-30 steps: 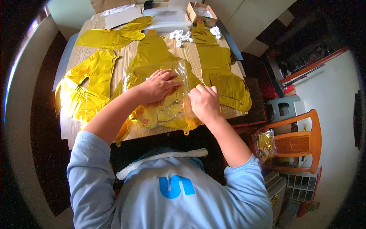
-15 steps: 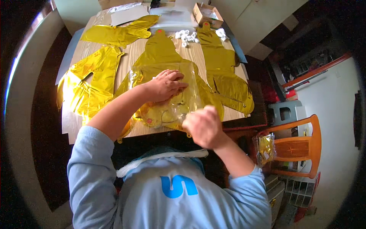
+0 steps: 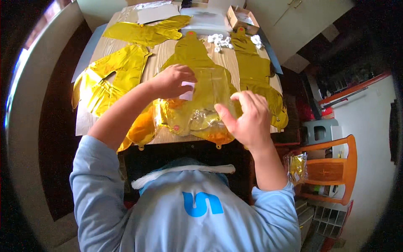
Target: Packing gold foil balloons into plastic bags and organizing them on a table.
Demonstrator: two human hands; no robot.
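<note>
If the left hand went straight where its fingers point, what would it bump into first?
Probably the clear plastic bag: the left hand points rightward across it, though the hand's height is hard to judge.

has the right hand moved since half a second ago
Yes: against the table, the right hand has moved to the right and farther from the body.

Bold blue curved character, single, on front of light-blue top (image 3: 176,229). Pale label (image 3: 187,90) at clear plastic bag (image 3: 216,80): print too small to read. Red round marks (image 3: 191,32) on gold foil pieces (image 3: 189,52): detail too small to make out.
</note>
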